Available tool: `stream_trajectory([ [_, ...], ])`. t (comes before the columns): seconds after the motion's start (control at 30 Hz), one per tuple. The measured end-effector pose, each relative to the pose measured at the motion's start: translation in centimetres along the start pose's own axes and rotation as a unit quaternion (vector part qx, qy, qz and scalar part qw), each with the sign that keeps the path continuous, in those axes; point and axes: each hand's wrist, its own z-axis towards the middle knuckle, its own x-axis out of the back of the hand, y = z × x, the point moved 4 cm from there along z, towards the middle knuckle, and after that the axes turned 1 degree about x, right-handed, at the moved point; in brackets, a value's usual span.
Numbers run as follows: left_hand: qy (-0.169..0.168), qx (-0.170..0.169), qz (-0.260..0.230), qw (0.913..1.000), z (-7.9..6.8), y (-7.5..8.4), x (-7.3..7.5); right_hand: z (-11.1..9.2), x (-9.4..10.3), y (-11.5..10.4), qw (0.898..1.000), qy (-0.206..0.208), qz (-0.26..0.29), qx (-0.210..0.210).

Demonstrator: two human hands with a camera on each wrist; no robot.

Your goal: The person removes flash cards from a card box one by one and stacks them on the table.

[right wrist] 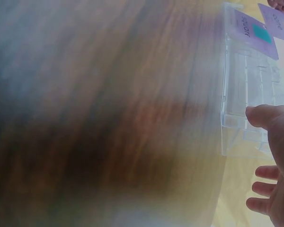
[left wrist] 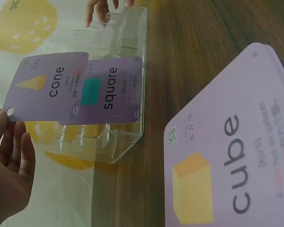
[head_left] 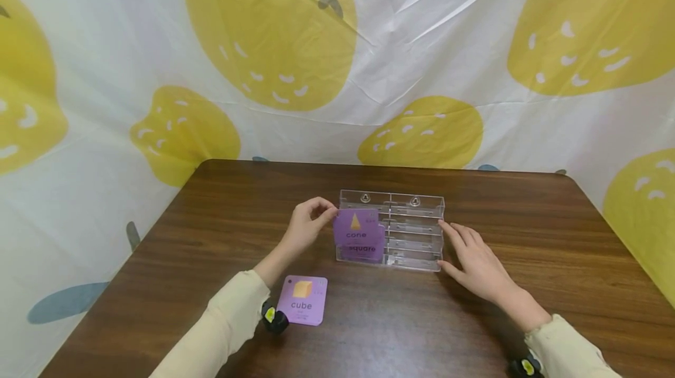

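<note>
My left hand (head_left: 308, 222) pinches a purple card marked "cone" (head_left: 356, 222) by its punched corner. That card overlaps the upper part of a "square" card (left wrist: 109, 90), which stands in the front left slot of a clear plastic tiered rack (head_left: 413, 261). At the rack's right side is my right hand (head_left: 474, 261), its fingers extended and fingertips right at the edge. In the right wrist view the thumb (right wrist: 265, 116) lies against the clear wall. A small stack of purple cards, "cube" (head_left: 302, 302) on top, lies on the table beside my left forearm.
The rack stands on a dark brown wooden table (head_left: 237, 202) and has two columns of stepped slots. Behind the table hangs a white cloth (head_left: 379, 73) printed with yellow lemons. Black wrist cameras (head_left: 275, 318) sit at both sleeves.
</note>
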Motion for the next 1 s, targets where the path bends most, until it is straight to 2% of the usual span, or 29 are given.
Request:
stream_trajectory([
  [0.43, -0.009, 0.029, -0.007, 0.9995, -0.9, -0.1, 0.8, 0.1, 0.0, 0.0, 1.000, 0.004, -0.004, 0.005],
  [0.57, -0.005, 0.033, -0.005, 0.9994, -1.1, -0.3, 1.1, 0.1, 0.0, 0.0, 1.000, 0.004, -0.004, 0.005],
  [0.8, 0.009, 0.025, 0.029, 0.9992, -1.7, -0.5, 1.8, 0.1, 0.0, 0.0, 1.000, 0.001, -0.003, 0.003],
  [1.0, 0.012, 0.045, 0.022, 0.9987, -2.2, -1.1, 2.5, 0.1, 0.0, 0.0, 1.000, 0.002, -0.004, 0.004],
])
